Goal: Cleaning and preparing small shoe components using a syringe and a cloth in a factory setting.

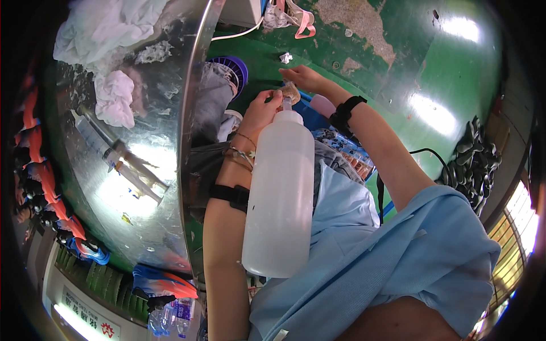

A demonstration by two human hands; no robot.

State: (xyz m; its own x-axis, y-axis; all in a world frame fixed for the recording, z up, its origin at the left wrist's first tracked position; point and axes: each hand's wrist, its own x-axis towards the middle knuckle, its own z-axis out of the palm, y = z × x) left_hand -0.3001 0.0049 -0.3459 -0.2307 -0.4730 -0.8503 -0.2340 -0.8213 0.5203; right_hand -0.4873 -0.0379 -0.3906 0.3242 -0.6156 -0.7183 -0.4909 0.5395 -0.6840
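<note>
A large translucent white squeeze bottle (280, 199) fills the middle of the view, its capped nozzle end pointing away from me. My left hand (264, 111) is beside the nozzle (287, 104), fingers curled and pressed together; the bottle hides part of what they grip. Just past the nozzle is a tan, rough-looking lump (292, 91), too small to name. Over that lump my right hand (306, 78) reaches leftward with its fingers stretched out. I see nothing held in it. Dark bands circle both forearms.
On the left, a metal tabletop (165, 108) carries syringes (122, 156) and crumpled white cloths (115, 98). A purple-rimmed bin (239, 68) stands beyond its edge. Orange-and-blue shoes (162, 283) line the left. Dark shoe-like pieces (469, 153) are piled at right on the green floor (398, 85).
</note>
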